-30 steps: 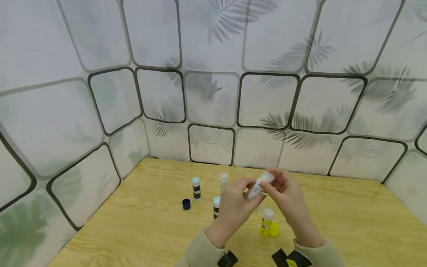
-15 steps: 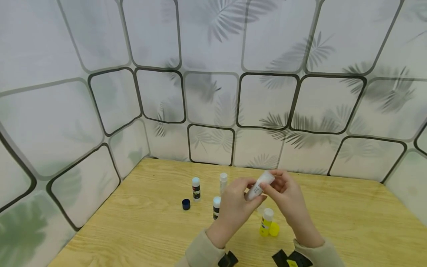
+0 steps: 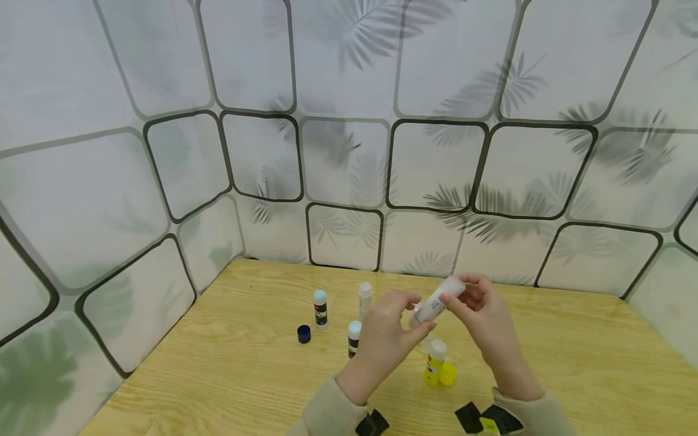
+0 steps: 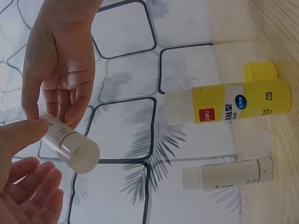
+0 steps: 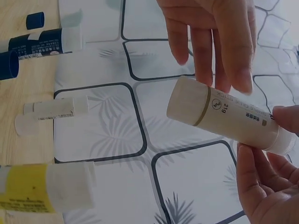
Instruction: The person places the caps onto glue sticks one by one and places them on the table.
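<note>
My right hand (image 3: 488, 321) pinches a white glue stick (image 3: 438, 301) near its upper end, between thumb and fingers. The stick tilts in mid-air, its lower end pointing down toward my left hand (image 3: 382, 327). In the right wrist view the glue stick (image 5: 224, 116) shows "21g" print and a dark band near its plain end. Straight fingers of my left hand (image 5: 210, 42) reach toward it from above, spread and not wrapped round it. From the left wrist, my left thumb (image 4: 25, 135) overlaps the stick (image 4: 67, 144), its fingers apart from it.
A yellow glue stick (image 3: 435, 363) stands beside a yellow cap (image 3: 448, 374) at front right. On the wooden table (image 3: 229, 375) to the left are a dark-blue glue stick (image 3: 321, 309), another (image 3: 354, 339), a blue cap (image 3: 303, 333) and a white glue stick (image 3: 365, 298). A patterned curtain (image 3: 349, 151) hangs behind.
My right hand has shifted up and to the right with the white glue stick. My left fingers and thumb have let go of its lower end.
</note>
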`<state>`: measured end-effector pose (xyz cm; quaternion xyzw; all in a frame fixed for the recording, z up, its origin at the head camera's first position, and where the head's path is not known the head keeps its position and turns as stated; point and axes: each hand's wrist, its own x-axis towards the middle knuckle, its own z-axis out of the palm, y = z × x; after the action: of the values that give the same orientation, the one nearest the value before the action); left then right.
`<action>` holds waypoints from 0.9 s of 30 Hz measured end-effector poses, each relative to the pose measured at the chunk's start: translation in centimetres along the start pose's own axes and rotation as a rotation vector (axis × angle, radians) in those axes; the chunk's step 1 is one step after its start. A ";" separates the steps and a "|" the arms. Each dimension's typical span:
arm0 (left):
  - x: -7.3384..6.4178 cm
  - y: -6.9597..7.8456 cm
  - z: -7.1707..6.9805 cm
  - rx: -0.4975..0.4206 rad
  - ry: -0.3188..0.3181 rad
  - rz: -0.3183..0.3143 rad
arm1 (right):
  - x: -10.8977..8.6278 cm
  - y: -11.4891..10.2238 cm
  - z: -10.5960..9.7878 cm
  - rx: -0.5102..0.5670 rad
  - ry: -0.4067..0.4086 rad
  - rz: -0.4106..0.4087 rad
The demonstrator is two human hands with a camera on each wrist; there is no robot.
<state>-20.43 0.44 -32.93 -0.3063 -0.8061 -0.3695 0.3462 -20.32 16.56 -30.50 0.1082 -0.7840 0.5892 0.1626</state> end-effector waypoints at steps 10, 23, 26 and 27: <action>0.0 -0.2 0.1 0.063 -0.027 0.009 | 0.7 0.8 -3.0 -0.015 0.104 0.019; -0.2 -0.6 0.4 0.096 -0.048 0.023 | 1.1 2.0 -6.1 0.037 0.172 0.018; -0.2 -0.6 0.4 0.104 -0.063 0.013 | 1.3 2.5 -6.4 -0.010 0.185 0.022; -0.2 -0.6 0.4 0.104 -0.071 0.005 | 1.4 2.6 -6.6 -0.040 0.187 0.027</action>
<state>-20.87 0.43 -33.52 -0.3031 -0.8351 -0.3152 0.3339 -21.69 23.62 -30.63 0.0389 -0.7784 0.5829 0.2296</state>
